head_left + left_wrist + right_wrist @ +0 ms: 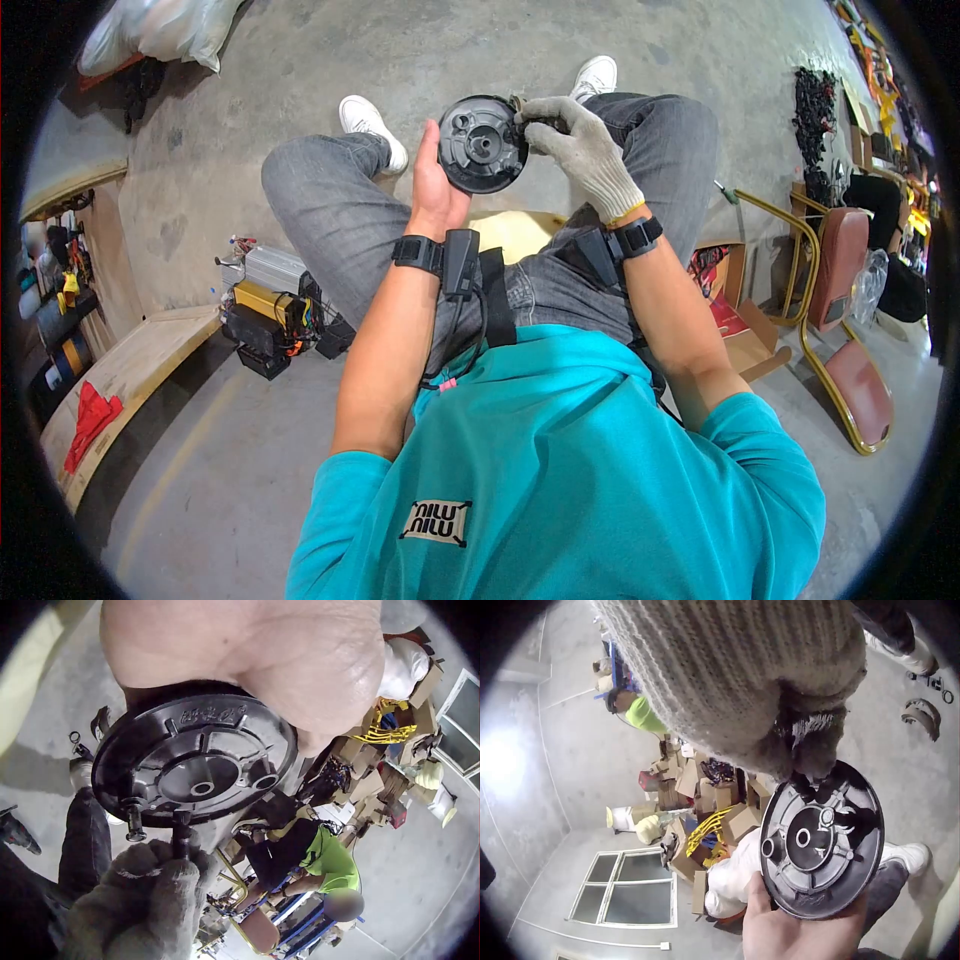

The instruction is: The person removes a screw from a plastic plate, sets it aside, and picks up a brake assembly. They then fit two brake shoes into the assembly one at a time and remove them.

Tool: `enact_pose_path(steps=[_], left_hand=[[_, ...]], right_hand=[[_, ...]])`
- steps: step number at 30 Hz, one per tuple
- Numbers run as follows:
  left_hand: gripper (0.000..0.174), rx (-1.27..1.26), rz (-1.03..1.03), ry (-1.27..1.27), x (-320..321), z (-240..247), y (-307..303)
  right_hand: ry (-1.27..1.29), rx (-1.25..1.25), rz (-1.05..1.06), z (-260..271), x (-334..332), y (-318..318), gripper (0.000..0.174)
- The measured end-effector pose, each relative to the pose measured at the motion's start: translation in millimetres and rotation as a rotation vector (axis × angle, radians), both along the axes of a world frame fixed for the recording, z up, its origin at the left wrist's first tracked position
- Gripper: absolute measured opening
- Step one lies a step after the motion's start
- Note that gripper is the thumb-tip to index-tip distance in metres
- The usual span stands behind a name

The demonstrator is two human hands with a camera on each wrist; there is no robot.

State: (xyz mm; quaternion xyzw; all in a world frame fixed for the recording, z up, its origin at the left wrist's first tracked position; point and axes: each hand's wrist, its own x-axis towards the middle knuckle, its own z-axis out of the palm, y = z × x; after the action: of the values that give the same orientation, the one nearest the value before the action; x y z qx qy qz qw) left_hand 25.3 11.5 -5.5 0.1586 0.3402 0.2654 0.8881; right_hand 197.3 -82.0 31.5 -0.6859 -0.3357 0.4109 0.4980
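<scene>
A round black drum brake backing plate (484, 145), ribbed on the side facing up, is held over the floor between the knees. My bare left hand (440, 185) grips it by the edge, thumb along the rim and the other fingers hidden behind it. At the opposite edge my right hand (578, 145), in a grey knitted glove, pinches a short dark piece (182, 836) at the rim. A small metal bolt (135, 821) sticks out of the plate beside the gloved fingertips in the left wrist view. The plate's hub hole (802, 838) shows in the right wrist view.
A curved brake shoe (922, 720) and small metal parts lie on the floor ahead. A silver and gold motor-like unit (270, 300) stands at the left, near a wooden bench (140, 365). An open carton (745, 335) and a gold-framed chair (840, 270) are at the right.
</scene>
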Motion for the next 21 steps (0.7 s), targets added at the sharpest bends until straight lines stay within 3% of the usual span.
enact_pose_path(steps=[7, 11, 21], left_hand=[[0.058, -0.028, -0.03, -0.029, -0.5, -5.5, 0.3], [0.06, -0.016, -0.043, -0.005, -1.2, -6.6, 0.4], [0.056, -0.016, -0.037, 0.003, -0.9, -9.5, -0.9]], right_hand=[[-0.157, -0.035, 0.051, 6.2, -3.4, -0.4, 0.028], [-0.067, -0.02, 0.04, 0.6, -2.2, -0.9, 0.029], [-0.223, -0.077, -0.01, -8.2, -1.4, -2.6, 0.026]])
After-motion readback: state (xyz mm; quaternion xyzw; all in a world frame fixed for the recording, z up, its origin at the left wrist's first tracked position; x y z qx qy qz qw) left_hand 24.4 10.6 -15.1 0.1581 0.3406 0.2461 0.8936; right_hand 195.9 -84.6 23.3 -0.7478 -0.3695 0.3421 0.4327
